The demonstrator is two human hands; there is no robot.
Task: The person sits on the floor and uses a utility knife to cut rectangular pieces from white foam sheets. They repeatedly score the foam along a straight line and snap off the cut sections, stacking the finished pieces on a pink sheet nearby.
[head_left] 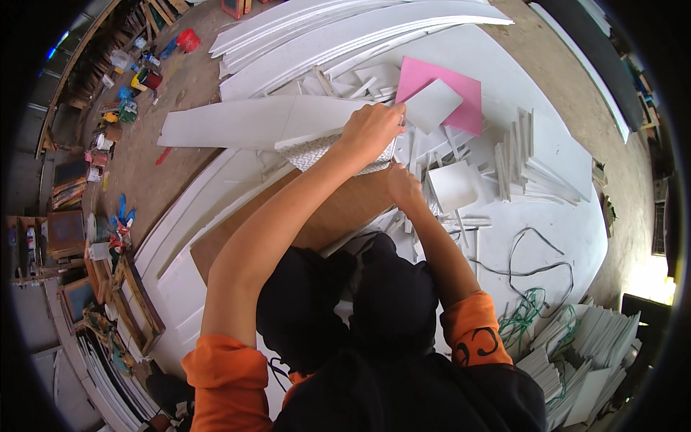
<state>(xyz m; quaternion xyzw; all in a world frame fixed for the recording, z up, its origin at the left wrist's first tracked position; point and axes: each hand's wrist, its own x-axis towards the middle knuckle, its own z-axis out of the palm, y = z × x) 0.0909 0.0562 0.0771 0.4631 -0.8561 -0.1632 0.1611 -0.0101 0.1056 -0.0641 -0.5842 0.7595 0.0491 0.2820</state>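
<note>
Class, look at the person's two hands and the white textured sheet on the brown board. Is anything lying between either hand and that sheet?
Nothing visible. The left hand already rests on top of the white textured sheet, and the right hand sits at its lower right edge, on the brown board. Loose white offcuts lie beside them.

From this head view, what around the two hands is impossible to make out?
- Left hand fingertips: curled over the white textured sheet, grip hidden.
- Right hand: fingers hidden behind the wrist.
- Sheet's far end: covered by the left hand.
- Brown board: partly under the forearms.
</note>
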